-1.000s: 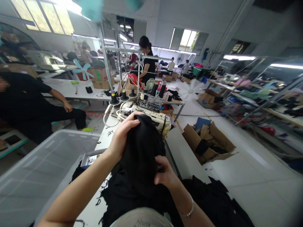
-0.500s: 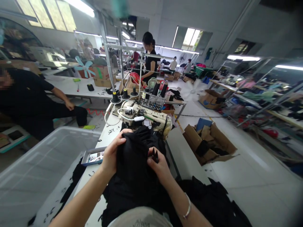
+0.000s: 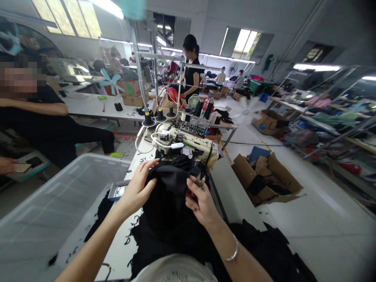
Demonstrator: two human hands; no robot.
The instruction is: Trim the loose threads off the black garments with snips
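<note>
Black fabric (image 3: 167, 196) hangs bunched between my two hands and spreads down over my lap. My left hand (image 3: 142, 186) grips its upper left edge, thumb and fingers closed on the cloth. At the right edge of the cloth is my right hand (image 3: 199, 199), closed, with thread snips (image 3: 200, 181) tucked in it and their pointed blades sticking up past the fingers. The thumb and forefinger pinch the cloth as well. Just beyond my hands stands a cream sewing machine (image 3: 194, 145); part of the fabric lies against its front, hiding the needle area.
At left is a translucent plastic bin (image 3: 96, 164), beside a small blue-edged box (image 3: 113, 192) on the white table (image 3: 141, 158). Thread cones (image 3: 149, 118) stand behind the machine. An open carton (image 3: 282, 176) sits on the floor at right. A seated person (image 3: 35, 117) is at far left.
My left hand has shifted on the cloth, its thumb now lower and spread wider. The snips have turned in my right hand, blades tilting rightward. The seated person has leaned in and raised an arm.
</note>
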